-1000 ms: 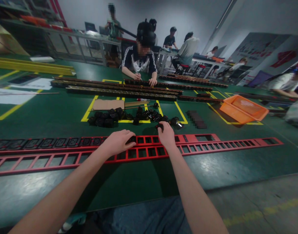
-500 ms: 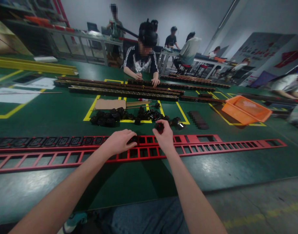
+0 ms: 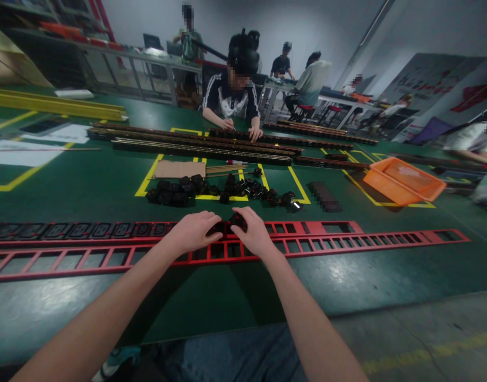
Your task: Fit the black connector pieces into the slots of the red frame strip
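My right hand [image 3: 251, 233] grips a small black block-like part [image 3: 238, 220] with a red spot on it, just above the far red frame [image 3: 342, 228]. Close beside it, my left hand [image 3: 195, 231] is closed at the same frame, its fingertips on another black part [image 3: 216, 229] that they partly cover. Left of that hand, square black inserts [image 3: 102, 230] sit in the frame's openings in a row. A second red slotted frame [image 3: 386, 240] lies along the near side with open slots.
Loose black parts [image 3: 175, 192] lie in a heap beyond the frames, near a cardboard piece [image 3: 179, 170]. An orange basket [image 3: 404, 181] stands at right. Long dark strips [image 3: 203, 148] lie across the table before a co-worker [image 3: 232, 101]. Yellow profiles [image 3: 56, 103] are at far left.
My right hand has moved left with its black part, coming down beside my left hand over the far frame. My left hand has stayed nearly in place.
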{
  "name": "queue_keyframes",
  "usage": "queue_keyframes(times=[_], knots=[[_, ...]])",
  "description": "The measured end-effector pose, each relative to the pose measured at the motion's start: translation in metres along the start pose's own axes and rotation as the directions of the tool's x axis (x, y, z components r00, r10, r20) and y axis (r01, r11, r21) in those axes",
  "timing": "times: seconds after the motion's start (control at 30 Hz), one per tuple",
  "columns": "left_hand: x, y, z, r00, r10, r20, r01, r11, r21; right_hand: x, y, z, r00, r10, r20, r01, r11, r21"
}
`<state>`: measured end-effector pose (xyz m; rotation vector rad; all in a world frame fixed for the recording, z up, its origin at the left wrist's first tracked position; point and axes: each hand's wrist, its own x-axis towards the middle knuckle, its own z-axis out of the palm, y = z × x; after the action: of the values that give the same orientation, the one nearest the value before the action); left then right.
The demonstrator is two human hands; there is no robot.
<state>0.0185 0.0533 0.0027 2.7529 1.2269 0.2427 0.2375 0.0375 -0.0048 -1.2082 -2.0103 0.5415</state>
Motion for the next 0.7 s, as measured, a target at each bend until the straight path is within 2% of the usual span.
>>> queue_keyframes(times=[0.13, 0.43, 0.53, 0.7], knots=[[0.0, 0.0002, 0.0002, 1.0, -0.003, 0.006, 0.003, 1.0, 0.005, -0.0025, 0.0, 0.0028, 0.996, 0.017, 0.082, -0.014, 0.999, -0.044], [0.0001, 0.001, -0.0009, 1.0, -0.005, 0.006, 0.005, 1.0, -0.004, -0.0031, -0.0021, -0.001, 0.986, 0.126, 0.113, -0.125, 0.992, -0.017], [0.0002, 0.0018, -0.0018, 1.0, -0.011, 0.01, 0.011, 1.0, 0.001, -0.0024, -0.004, -0.0017, 0.989, 0.108, 0.106, -0.104, 0.994, -0.04], [0.0, 0.002, -0.0019, 1.0, -0.012, 0.014, 0.012, 1.0, -0.004, -0.0023, -0.0061, -0.0038, 0.992, 0.01, 0.126, -0.005, 0.999, -0.036]])
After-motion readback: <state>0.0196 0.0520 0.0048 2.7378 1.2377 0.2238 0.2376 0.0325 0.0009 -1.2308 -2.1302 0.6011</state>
